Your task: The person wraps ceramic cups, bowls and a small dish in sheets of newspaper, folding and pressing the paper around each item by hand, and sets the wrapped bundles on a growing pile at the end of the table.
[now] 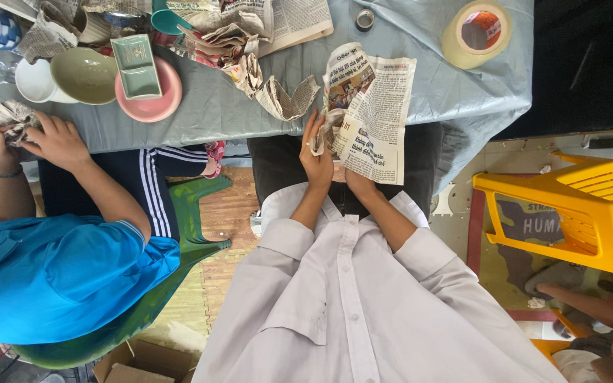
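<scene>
The white shirt [349, 312] fills the foreground; beyond it, at the table edge [250, 131], the left hand [316, 157] clamps a part-wrapped item inside a newspaper sheet [370, 117] while the right hand is hidden beneath, grip indeterminate, so loose paper may slip or tear.

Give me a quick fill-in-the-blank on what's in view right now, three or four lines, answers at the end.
1. Both hands, the left hand and the right hand, hold a sheet of ____.
2. The green rectangular dish rests on a round plate coloured ____.
3. The plastic chair beside the table is ____.
4. The person alongside wears a shirt coloured ____.

Missing words: newspaper; pink; yellow; blue
</scene>
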